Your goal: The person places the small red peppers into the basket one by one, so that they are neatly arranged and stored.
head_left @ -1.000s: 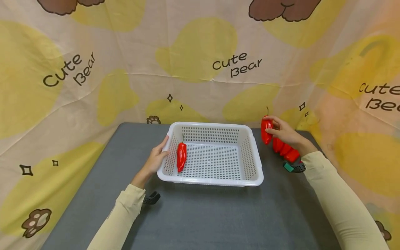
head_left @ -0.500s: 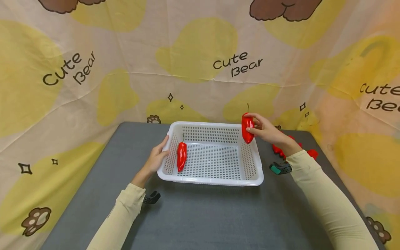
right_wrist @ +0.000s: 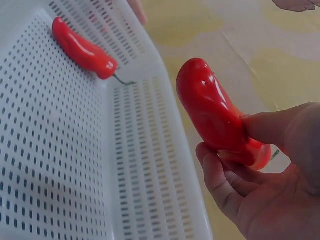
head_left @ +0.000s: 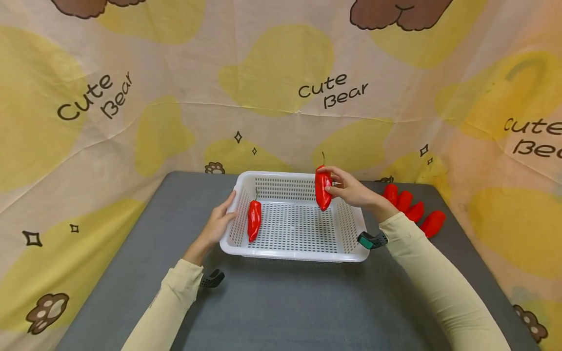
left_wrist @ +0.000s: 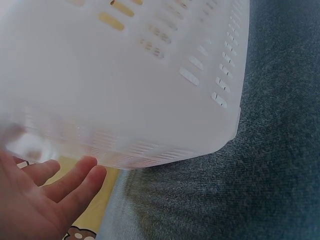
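Observation:
A white perforated plastic basket (head_left: pixel 294 255) stands on the grey table. My left hand (head_left: pixel 218 222) holds its left rim, the thumb over the edge and the fingers (left_wrist: pixel 75 182) along the outside. Inside the basket, a red pepper (head_left: pixel 254 221) lies near that left wall, its thin stem pointing away. My right hand (head_left: pixel 351 189) pinches another red pepper (head_left: pixel 323 190) between thumb and fingers, stem up, over the right part of the basket. The right wrist view shows this held pepper (right_wrist: pixel 212 110) from the side, close beside the basket's rim.
Several more red peppers (head_left: pixel 414 211) lie in a slanting row on the table (head_left: pixel 281 307), right of the basket and partly behind the right forearm. A printed cloth (head_left: pixel 272 73) hangs behind and along both sides of the table. A dark strap (head_left: pixel 372 240) sits at the right wrist.
My right hand has carried its pepper leftward from the row, across the basket's right rim to above its inside. The left hand, the basket and the pepper lying in it have stayed put.

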`<state>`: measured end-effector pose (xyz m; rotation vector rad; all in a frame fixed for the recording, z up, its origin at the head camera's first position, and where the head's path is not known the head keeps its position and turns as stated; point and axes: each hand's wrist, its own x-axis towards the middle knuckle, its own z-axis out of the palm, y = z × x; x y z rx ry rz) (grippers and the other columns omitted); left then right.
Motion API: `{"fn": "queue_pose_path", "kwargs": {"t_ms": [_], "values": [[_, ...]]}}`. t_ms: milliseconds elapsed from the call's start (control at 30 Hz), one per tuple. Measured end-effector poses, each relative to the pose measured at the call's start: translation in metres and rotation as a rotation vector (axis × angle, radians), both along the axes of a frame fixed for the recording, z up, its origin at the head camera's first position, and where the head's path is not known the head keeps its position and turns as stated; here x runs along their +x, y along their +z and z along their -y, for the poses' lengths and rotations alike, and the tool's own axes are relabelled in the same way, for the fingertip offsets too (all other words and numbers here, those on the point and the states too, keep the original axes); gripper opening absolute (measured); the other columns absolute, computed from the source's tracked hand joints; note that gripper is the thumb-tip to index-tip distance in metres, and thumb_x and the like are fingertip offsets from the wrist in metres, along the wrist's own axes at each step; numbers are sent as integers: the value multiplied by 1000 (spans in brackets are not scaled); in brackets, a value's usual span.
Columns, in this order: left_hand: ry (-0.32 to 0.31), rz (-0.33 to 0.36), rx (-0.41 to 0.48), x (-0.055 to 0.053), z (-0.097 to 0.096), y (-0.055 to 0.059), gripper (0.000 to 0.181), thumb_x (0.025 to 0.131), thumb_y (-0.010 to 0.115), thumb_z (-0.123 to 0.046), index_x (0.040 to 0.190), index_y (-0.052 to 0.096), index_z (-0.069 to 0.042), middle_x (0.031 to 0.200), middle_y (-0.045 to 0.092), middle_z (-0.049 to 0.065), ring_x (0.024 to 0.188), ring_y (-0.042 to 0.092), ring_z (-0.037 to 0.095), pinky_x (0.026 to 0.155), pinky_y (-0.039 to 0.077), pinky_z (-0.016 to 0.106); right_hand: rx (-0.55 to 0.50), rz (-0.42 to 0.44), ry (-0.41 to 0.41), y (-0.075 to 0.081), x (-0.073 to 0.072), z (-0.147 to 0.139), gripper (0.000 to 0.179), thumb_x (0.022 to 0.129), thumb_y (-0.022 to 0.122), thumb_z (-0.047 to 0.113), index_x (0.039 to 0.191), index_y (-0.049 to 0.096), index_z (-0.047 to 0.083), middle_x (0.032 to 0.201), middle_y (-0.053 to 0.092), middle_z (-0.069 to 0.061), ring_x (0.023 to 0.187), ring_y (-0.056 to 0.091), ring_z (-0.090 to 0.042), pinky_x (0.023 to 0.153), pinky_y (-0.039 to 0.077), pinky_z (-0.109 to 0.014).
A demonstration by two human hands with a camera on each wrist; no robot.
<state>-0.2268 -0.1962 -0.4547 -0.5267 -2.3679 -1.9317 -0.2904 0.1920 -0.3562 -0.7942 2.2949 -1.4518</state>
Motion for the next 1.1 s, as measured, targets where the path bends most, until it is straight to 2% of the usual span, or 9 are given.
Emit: {"fn": "queue_pose_path", "kwargs": {"t_ms": [200,400,667,767,900,1100], "values": [[13,84,-6,0,0,2,63,101,38,3,160,14,1,166,17,28,138,40,55,102,47,64,15,47,-5,2,4,19,57,101,54,1,153,34,9,148,43,-26,128,50,-45,93,59,-39],[15,91,-3,1,-1,2,63,101,38,6,160,15,2,164,19,30,136,42,57,100,48,65,5,75,1,-2,4,33,57,100,54,0,152,35,10,148,42,-26,127,52,-47,100,55,-57],[13,74,2,-1,-2,-1,63,100,38,6,159,15,3,164,19,31,136,41,56,101,47,64,-9,71,23,-8,2,44,57,99,56,-1,151,37,10,145,45,-25,125,52,-43,94,60,-43],[12,78,8,0,-2,0,63,100,38,7,159,15,2,165,18,30,136,41,56,100,48,65,-12,85,25,-9,2,49,57,99,56,0,152,37,11,146,45,-24,126,52,-43,95,59,-41],[17,76,11,0,-3,2,63,101,38,7,159,16,2,165,17,29,138,39,55,102,46,65,-11,100,28,-11,2,55,58,99,55,-1,153,37,11,148,44,-24,126,54,-45,98,58,-46],[25,75,3,0,-2,3,63,101,38,6,159,16,2,165,18,29,137,41,55,101,47,65,2,126,37,-16,-1,65,59,99,56,-1,153,37,12,147,47,-22,123,57,-46,104,51,-61]]}}
